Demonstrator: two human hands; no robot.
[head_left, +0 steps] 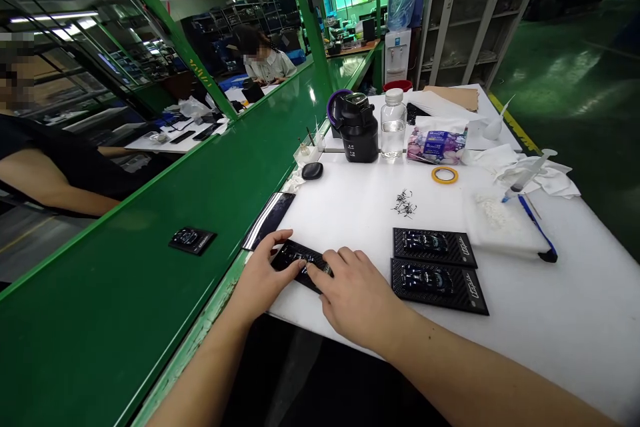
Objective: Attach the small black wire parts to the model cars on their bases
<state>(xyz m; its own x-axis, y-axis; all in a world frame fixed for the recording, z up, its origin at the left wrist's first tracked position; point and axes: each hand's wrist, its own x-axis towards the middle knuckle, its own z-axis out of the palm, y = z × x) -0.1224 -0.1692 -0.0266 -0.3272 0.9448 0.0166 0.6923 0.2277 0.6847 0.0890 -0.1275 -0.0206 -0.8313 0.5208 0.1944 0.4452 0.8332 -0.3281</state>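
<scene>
A small dark model car on a black base [285, 255] lies at the near left edge of the white table, partly covered by my fingers. My left hand [265, 273] grips it from the left, thumb on the near side and fingers around the far side. On the right, my right hand [353, 283] closes on the same piece, its thumb hidden and its fingertips meeting the left thumb over the car. To the right lie two similar pieces, a farther model car [425, 242] and a nearer model car [427, 279], each on a black base with silver script.
Small black strips [404, 203] lie scattered mid-table. Behind them stand a black jug [361, 133], a clear bottle [393, 127] and a tissue pack [437, 145]. A yellow tape roll [445, 175] and a syringe [530, 173] lie right. Another model car [191, 239] sits on the green conveyor [150, 293].
</scene>
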